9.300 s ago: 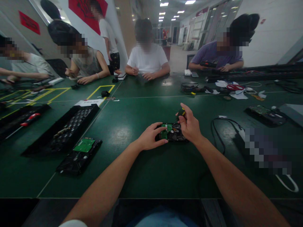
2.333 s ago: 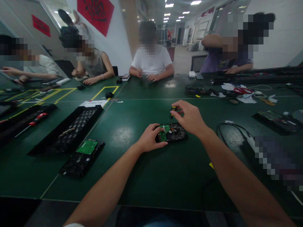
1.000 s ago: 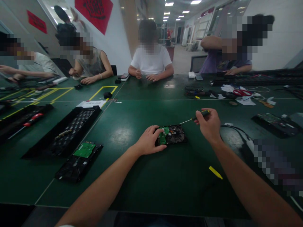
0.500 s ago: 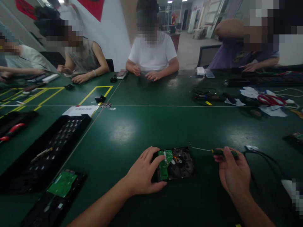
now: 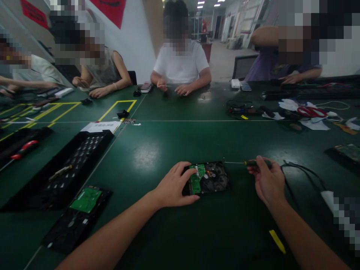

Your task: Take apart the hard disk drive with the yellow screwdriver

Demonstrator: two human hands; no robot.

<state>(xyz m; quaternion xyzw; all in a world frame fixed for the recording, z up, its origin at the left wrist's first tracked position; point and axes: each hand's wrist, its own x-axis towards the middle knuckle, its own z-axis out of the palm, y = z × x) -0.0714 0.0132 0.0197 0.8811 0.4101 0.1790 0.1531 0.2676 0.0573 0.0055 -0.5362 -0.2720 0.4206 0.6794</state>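
Observation:
A black hard drive with a green circuit board (image 5: pixel 222 180) lies on the green table, circuit side up. My left hand (image 5: pixel 176 184) grips its left end, thumb at the near edge and fingers over the board. To the right, my right hand (image 5: pixel 268 180) is closed around the dark handle of a screwdriver (image 5: pixel 259 164). The thin shaft points left, its tip close to the drive's far right corner, beside some tiny screws (image 5: pixel 224 159). Whether the tip touches them I cannot tell.
A second drive (image 5: pixel 77 219) and a long black tray (image 5: pixel 64 172) lie at the left, near a red-handled tool (image 5: pixel 25 149). Black cables (image 5: pixel 306 168) are at the right; a yellow strip (image 5: pixel 277 242) is nearer. Several people sit across the table (image 5: pixel 152 138).
The camera view has shifted, so most things on the table appear higher. The screwdriver's tip looks nearer the drive's corner. Both hands keep their holds.

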